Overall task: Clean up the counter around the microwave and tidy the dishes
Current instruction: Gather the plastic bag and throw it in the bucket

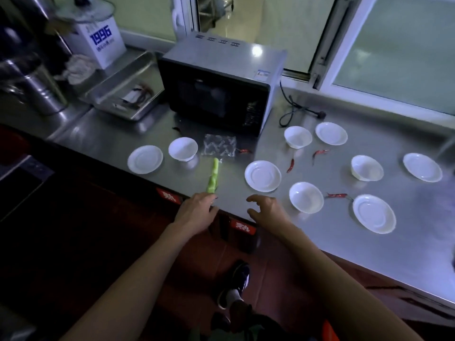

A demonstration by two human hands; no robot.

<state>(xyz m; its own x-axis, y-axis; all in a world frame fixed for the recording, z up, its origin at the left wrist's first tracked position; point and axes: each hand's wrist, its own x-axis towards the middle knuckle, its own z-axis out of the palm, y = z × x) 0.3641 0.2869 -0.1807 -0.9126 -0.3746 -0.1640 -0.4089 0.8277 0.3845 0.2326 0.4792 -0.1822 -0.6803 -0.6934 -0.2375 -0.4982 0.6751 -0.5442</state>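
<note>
On the steel counter (344, 242) stands a black and silver microwave (216, 87). White plates (145, 159) (263, 175) (374, 213) and white bowls (183, 148) (306, 197) (366, 167) lie scattered in front of it and to its right. A green vegetable stalk (213, 174) lies near the front edge, and my left hand (197, 210) grips its near end. My right hand (266, 210) hovers over the counter edge with fingers spread and loosely curled, holding nothing. Dried red chilies (290, 166) (337, 195) and a clear plastic bag (219, 145) lie among the dishes.
Left of the microwave sits a metal tray (105, 94), with a white box marked 1996 (98, 40), a crumpled cloth (78, 70) and a tall metal pot (32, 89) behind it. The microwave's black cord (295, 112) trails on the counter below a window.
</note>
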